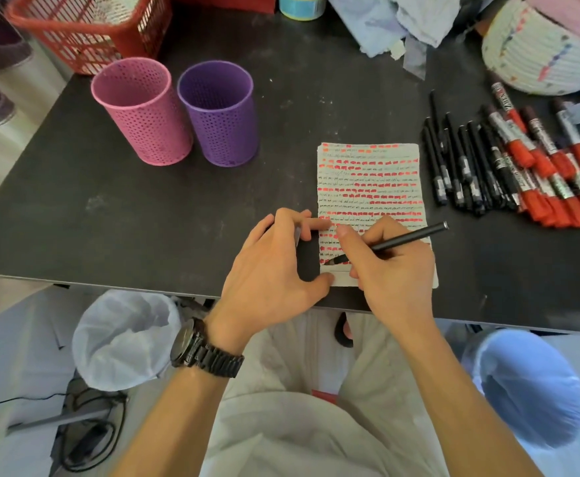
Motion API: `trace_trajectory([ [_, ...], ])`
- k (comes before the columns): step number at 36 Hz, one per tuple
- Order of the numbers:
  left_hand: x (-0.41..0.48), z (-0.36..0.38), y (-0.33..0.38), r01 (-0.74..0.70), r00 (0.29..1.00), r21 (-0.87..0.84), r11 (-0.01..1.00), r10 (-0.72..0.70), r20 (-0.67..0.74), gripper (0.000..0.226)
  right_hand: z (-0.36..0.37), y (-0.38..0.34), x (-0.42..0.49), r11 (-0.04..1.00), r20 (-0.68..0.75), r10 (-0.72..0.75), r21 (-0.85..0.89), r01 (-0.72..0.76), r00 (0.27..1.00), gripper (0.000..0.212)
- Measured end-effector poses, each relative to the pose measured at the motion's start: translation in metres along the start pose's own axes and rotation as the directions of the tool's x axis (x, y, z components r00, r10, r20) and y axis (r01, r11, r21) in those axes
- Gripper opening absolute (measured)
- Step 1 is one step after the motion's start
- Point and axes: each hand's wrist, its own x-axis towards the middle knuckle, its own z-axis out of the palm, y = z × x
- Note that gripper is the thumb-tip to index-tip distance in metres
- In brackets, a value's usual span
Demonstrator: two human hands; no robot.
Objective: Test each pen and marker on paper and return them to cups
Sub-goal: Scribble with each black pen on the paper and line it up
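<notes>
While fingers of the right hand [393,270] pinch a slim black pen [410,236], the left hand [268,273] grips a cap [297,235]. The paper [371,182] is crammed with red dashes

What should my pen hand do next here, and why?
Probably make a short scribble on the blank bottom strip of the paper: the right hand grips the black pen with its tip low on the sheet, while the left hand, holding a slim grey piece, steadies its edge.
</notes>
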Motion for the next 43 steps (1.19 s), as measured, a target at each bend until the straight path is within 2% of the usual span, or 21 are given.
trace_trajectory([
  [14, -0.0008, -0.0010, 0.0020, 0.004, 1.000, -0.002, 1.000, -0.004, 0.005, 0.055, 0.0023, 0.0019, -0.0005, 0.996, -0.001, -0.042, -0.074, 0.042, 0.999, 0.031],
  [43, -0.0012, -0.0021, 0.0036, -0.005, 1.000, 0.004, 1.000, 0.005, 0.013, 0.056, 0.0019, -0.0017, -0.0013, 0.997, 0.003, -0.003, -0.073, 0.004, 1.000, 0.030],
])
